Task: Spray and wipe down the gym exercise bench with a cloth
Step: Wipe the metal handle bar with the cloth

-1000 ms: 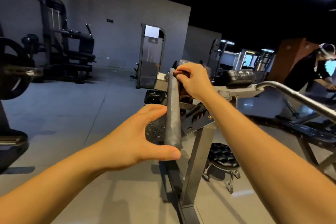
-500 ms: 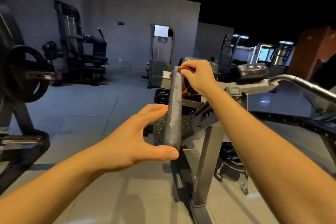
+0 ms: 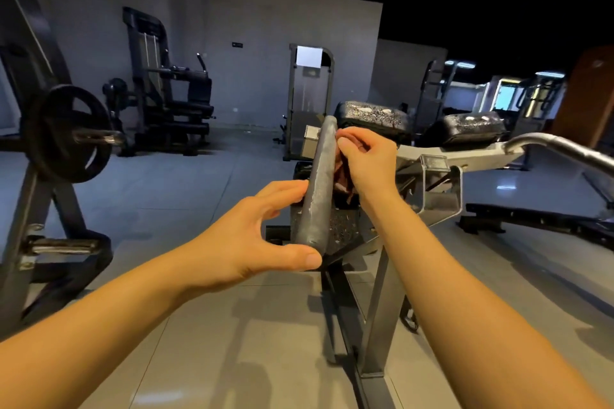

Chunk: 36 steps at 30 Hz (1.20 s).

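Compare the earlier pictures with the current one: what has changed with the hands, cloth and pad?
The right hand, pinching the cloth, has slid from the top end of the pad slightly down its right side. The left hand stays holding the lower end.

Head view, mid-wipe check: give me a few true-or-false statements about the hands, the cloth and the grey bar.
1. The left hand holds the lower end of the grey bar. True.
2. The right hand is empty. False: it pinches a reddish cloth against the bar.
3. One hand holds a spray bottle. False: no bottle is in view.
4. Two black pads sit beyond the bar. True.
5. The weight plate is at the right. False: it is at the left.
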Available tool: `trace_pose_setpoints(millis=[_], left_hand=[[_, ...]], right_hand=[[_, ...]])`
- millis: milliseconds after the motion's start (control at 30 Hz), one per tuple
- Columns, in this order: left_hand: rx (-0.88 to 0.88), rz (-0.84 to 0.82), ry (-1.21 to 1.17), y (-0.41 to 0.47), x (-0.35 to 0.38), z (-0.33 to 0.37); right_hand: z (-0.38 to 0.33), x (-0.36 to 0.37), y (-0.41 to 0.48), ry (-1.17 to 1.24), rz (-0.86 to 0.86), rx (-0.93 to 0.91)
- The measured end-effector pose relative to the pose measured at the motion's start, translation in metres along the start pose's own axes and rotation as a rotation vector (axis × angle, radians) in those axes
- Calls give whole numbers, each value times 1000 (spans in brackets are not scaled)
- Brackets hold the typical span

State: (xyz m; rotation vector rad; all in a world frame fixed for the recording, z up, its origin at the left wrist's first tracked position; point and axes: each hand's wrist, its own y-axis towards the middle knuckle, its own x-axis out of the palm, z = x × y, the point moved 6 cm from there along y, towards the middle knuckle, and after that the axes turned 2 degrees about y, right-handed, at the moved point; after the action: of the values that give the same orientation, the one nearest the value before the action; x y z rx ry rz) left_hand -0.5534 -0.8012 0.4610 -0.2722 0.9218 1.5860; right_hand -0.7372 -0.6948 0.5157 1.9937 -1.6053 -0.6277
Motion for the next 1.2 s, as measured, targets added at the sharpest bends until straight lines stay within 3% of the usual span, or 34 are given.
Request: trace_pose_setpoints(millis=[100,300,533,667,767,867,1033,1200], left_hand=[[-1,-18,40,1,-2,-1],[40,-11,32,-5,5,1],[-8,-13,38,-1,1,2],[-18,-45,42,-4,2,2],[-26,-29,32,-5,5,-3],[-14,-14,26,-3,7,2],[-50,-12,47,1,-1,9],[-31,-39,50,-7,5,7]], right_hand=[[7,1,-13,99,1,53],[-23,-28,-123,146,-64,-69],[-11,-9,-41,105,13,77],[-15,-15,-86,187,-25,114],[-26,-31,-139,202,-115,63],[-37,-36,-134,205,-116,21],[-42,-19,-63,-1,-56,-89],[-53,-35,-121,-158,-146,-272]])
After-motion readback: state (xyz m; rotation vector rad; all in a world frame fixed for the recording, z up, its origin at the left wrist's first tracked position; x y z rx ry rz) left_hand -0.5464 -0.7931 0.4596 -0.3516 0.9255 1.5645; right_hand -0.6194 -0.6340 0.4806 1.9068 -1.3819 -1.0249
